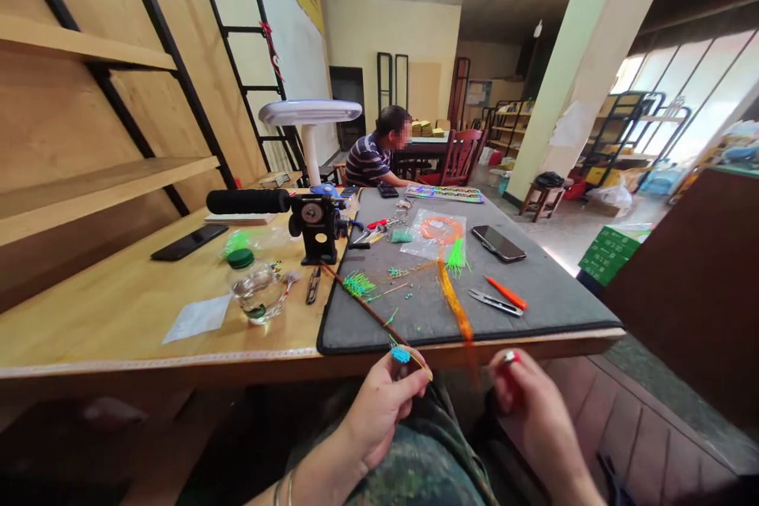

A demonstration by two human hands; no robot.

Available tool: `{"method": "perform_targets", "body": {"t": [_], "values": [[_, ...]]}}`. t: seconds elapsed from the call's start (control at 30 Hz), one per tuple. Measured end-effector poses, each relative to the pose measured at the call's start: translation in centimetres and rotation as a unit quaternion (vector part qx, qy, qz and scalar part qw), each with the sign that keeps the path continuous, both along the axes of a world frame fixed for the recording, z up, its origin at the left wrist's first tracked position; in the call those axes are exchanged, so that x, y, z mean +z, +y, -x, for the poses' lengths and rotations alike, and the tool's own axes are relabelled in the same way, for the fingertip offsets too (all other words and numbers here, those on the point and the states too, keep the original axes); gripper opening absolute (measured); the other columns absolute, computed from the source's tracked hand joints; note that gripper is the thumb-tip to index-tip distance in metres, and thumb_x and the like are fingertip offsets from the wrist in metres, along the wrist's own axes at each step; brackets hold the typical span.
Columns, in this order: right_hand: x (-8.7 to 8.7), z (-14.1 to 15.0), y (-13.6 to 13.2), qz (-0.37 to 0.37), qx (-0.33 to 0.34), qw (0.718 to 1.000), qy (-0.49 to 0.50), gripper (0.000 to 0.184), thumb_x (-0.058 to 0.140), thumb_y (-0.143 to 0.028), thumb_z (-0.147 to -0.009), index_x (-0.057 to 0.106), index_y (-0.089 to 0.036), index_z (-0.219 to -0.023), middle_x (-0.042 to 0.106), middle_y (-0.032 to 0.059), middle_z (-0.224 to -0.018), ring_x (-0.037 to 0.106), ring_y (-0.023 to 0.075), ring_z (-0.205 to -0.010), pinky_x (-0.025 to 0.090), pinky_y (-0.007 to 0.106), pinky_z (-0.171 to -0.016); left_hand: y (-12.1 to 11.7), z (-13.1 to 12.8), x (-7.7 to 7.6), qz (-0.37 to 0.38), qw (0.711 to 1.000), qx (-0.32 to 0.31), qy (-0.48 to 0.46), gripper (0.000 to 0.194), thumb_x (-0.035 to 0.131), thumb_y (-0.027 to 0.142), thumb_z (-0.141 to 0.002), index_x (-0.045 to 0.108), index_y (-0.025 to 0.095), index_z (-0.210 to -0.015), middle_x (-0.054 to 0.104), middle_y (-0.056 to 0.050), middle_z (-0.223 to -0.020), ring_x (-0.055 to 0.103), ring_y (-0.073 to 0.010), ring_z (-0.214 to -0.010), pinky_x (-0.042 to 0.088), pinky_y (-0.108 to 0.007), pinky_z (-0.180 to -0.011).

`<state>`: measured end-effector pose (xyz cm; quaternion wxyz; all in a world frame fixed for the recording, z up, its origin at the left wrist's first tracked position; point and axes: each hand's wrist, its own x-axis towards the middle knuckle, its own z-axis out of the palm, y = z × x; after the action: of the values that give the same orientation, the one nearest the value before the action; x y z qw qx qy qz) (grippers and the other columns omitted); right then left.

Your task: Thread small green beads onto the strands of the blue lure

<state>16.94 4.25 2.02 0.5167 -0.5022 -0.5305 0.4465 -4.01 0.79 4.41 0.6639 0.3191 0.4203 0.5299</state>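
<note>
My left hand (385, 399) is closed, thumb and finger pinched together at the mat's front edge. In it are a small bright blue knobbly piece (400, 355) and a thin yellow-green strand. A thin brown rod (368, 310) runs from the black clamp device down to this hand. My right hand (537, 403), slightly blurred, is curled around a red lighter (511, 360) with a metal top, apart from the left hand. Between the hands, orange threads (454, 300) hang over the mat's edge. Green-tipped pieces (359, 285) lie beside the rod.
On the grey mat (427, 316) are thread snips (495, 302), an orange pen-like tool (505, 292), a phone (499, 243) and a plastic bag (439, 231). A black clamp device (320, 225), water bottle (256, 288) and lamp (310, 115) stand leftward. Another person (376, 150) sits beyond.
</note>
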Motion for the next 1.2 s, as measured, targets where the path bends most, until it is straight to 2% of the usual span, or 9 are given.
{"method": "perform_targets", "body": {"t": [0.07, 0.1, 0.23, 0.37, 0.53, 0.83, 1.0, 1.2], "values": [[-1.2, 3.8, -3.2, 0.059, 0.052, 0.993, 0.092, 0.048, 0.041, -0.059, -0.083, 0.062, -0.017, -0.072, 0.047, -0.0032, -0.046, 0.038, 0.0106, -0.041, 0.029, 0.022, -0.042, -0.6, -0.2, -0.4, -0.001, 1.000, 0.007, 0.004, 0.033, 0.080, 0.032, -0.060, 0.059, 0.016, -0.079, 0.051, 0.004, -0.061, 0.029, -0.0031, -0.045, 0.011, -0.019, -0.041], [-1.6, 5.3, -4.2, 0.078, 0.055, 0.989, 0.116, 0.056, 0.036, -0.063, -0.084, 0.062, -0.017, -0.069, 0.043, -0.0037, -0.043, 0.035, 0.0099, -0.039, 0.026, 0.022, -0.041, -0.8, -0.2, -0.5, -0.003, 1.000, 0.009, 0.006, 0.033, 0.080, 0.032, -0.060, 0.059, 0.016, -0.080, 0.052, 0.003, -0.062, 0.030, -0.0033, -0.046, 0.012, -0.019, -0.041], [-2.2, 8.6, -4.9, 0.105, 0.073, 0.983, 0.128, 0.060, 0.040, -0.067, -0.081, 0.060, -0.015, -0.058, 0.036, -0.0058, -0.038, 0.028, 0.0076, -0.037, 0.019, 0.021, -0.042, -1.4, -0.3, -0.6, -0.031, 0.999, 0.018, 0.018, 0.031, 0.080, 0.029, -0.062, 0.060, 0.015, -0.080, 0.056, 0.002, -0.067, 0.042, -0.0055, -0.053, 0.023, -0.018, -0.045], [-2.6, 9.1, -4.2, 0.098, 0.096, 0.980, 0.142, 0.057, 0.042, -0.065, -0.080, 0.056, -0.016, -0.054, 0.032, -0.0073, -0.036, 0.023, 0.0072, -0.036, 0.017, 0.022, -0.040, -1.9, -0.5, -0.4, -0.073, 0.997, 0.021, 0.024, 0.027, 0.078, 0.029, -0.066, 0.058, 0.016, -0.080, 0.055, 0.002, -0.068, 0.048, -0.0078, -0.055, 0.035, -0.020, -0.054], [-3.3, 9.3, -4.5, 0.086, 0.105, 0.980, 0.145, 0.053, 0.037, -0.058, -0.083, 0.057, -0.017, -0.056, 0.030, -0.0080, -0.037, 0.020, 0.0077, -0.035, 0.017, 0.022, -0.038, -2.1, -0.7, -0.3, -0.074, 0.996, 0.035, 0.042, 0.028, 0.078, 0.028, -0.065, 0.059, 0.015, -0.081, 0.055, 0.002, -0.069, 0.047, -0.0075, -0.057, 0.037, -0.020, -0.054], [-4.1, 9.5, -4.1, 0.062, 0.112, 0.985, 0.118, 0.052, 0.031, -0.058, -0.086, 0.043, -0.022, -0.050, 0.030, -0.0073, -0.037, 0.021, 0.0088, -0.035, 0.021, 0.024, -0.039, -2.2, -0.7, -0.8, -0.051, 0.998, 0.028, 0.019, 0.032, 0.081, 0.028, -0.062, 0.059, 0.016, -0.082, 0.057, 0.002, -0.073, 0.054, -0.0089, -0.064, 0.045, -0.022, -0.066], [-4.1, 9.7, -4.1, 0.061, 0.112, 0.985, 0.113, 0.050, 0.029, -0.055, -0.087, 0.037, -0.024, -0.049, 0.031, -0.0067, -0.038, 0.021, 0.0090, -0.036, 0.022, 0.024, -0.039, -2.2, -0.8, -0.3, -0.036, 0.998, 0.040, 0.024, 0.036, 0.083, 0.030, -0.057, 0.059, 0.015, -0.080, 0.059, 0.002, -0.073, 0.058, -0.0112, -0.068, 0.048, -0.026, -0.072], [-3.6, 9.6, -4.1, 0.037, 0.106, 0.989, 0.092, 0.046, 0.028, -0.048, -0.088, 0.036, -0.024, -0.050, 0.033, -0.0055, -0.041, 0.026, 0.0100, -0.038, 0.023, 0.024, -0.040, -2.2, -0.8, -0.1, -0.040, 0.998, 0.039, 0.035, 0.036, 0.083, 0.029, -0.057, 0.060, 0.015, -0.081, 0.059, 0.002, -0.072, 0.058, -0.0107, -0.066, 0.047, -0.023, -0.067]]}}
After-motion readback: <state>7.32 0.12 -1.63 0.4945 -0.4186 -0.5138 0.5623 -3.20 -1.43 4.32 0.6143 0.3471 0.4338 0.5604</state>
